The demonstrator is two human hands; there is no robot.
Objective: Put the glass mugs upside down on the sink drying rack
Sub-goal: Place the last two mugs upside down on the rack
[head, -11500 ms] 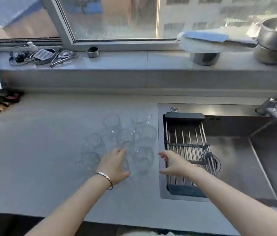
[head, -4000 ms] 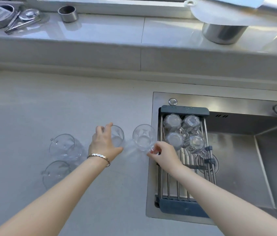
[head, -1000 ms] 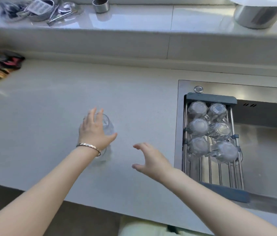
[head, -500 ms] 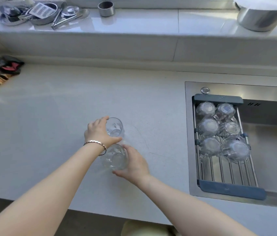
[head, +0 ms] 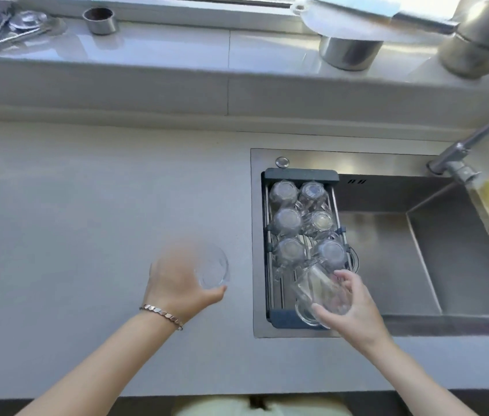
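- Right hand (head: 349,307) grips a tilted glass mug (head: 319,291) over the drying rack (head: 300,175), six upturned mugs (head: 286,220) just beyond
- Left hand (head: 180,283), motion-blurred, clasps another mug (head: 213,268), partly hidden

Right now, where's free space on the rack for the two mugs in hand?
The drying rack is bare only on its near bars, between the third row of upturned mugs and the near dark end rail, under the right hand's mug. The far part is packed, six mugs. The left hand's mug is over the counter.
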